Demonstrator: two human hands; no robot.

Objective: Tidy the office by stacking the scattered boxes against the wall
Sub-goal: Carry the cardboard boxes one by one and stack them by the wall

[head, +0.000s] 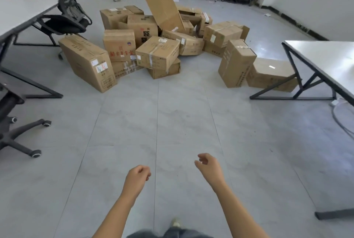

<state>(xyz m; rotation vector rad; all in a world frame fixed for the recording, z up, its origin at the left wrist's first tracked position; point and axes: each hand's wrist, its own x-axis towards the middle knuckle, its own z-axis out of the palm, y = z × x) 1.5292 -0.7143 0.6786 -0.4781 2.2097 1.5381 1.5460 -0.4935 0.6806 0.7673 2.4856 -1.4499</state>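
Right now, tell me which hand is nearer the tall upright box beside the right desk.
Right. The right hand hangs over the floor short of the tall box; the left hand is farther left and farther back.

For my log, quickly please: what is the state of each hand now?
Left hand: open, loosely curled, holding nothing.
Right hand: open, loosely curled, holding nothing.
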